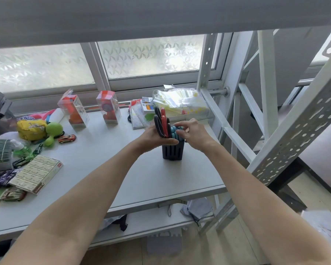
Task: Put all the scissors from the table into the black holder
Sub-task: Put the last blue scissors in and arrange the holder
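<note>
The black slotted holder [172, 152] stands upright on the grey table [145, 180], right of centre. Scissors with blue handles [175, 133] sit inside it, blades down. My left hand [153, 136] is wrapped around scissors with black and red handles [161, 123], their handles sticking up above the holder's left side and their blades hidden behind my hand. My right hand [191, 133] rests against the holder's top right rim, fingertips touching the blue handles. Green-handled scissors [27, 157] lie on the table at the left, partly hidden among clutter.
Clutter fills the table's left side: a flat printed box [36, 174], a yellow pouch [31, 129], a green toy [53, 131], a toy car [67, 139]. Two clear toy boxes [108, 107] stand at the back. A clear plastic bin [182, 104] sits behind the holder. White metal shelving [266, 104] rises on the right.
</note>
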Action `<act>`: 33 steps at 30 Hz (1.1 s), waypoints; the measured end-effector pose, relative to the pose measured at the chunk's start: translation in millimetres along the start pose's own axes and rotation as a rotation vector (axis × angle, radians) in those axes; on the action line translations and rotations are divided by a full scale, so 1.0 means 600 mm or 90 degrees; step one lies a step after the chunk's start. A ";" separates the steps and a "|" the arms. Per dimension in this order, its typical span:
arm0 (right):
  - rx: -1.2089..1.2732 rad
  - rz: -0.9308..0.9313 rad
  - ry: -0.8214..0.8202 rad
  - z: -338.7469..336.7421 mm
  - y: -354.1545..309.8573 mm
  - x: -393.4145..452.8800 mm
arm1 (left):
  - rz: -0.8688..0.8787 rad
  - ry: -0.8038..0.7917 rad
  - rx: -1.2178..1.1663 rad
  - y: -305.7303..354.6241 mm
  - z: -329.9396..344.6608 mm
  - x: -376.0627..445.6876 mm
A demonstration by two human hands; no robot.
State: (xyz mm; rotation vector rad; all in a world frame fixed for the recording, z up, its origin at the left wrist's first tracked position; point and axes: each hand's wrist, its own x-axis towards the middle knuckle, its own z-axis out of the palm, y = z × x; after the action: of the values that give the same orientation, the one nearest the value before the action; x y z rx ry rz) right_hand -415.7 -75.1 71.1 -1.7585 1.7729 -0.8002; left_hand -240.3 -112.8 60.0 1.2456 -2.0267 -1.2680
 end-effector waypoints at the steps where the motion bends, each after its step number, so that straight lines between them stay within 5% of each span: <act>1: -0.007 -0.007 0.000 0.001 0.002 0.001 | 0.005 0.008 -0.013 0.003 0.000 -0.001; 8: -0.061 -0.066 -0.049 0.005 0.002 0.004 | 0.054 0.085 0.007 0.009 -0.001 -0.010; 27: -0.114 -0.101 -0.008 0.018 0.010 0.012 | 0.041 0.034 0.214 0.048 -0.020 -0.005; 33: 0.080 -0.059 0.080 0.014 0.035 -0.007 | 0.030 0.110 0.092 0.006 0.007 -0.013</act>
State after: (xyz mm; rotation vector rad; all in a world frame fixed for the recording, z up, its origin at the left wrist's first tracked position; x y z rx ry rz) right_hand -424.4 -71.4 50.1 -1.7518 1.6887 -1.0590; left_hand -241.4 -103.1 61.9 1.3153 -2.0389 -0.9720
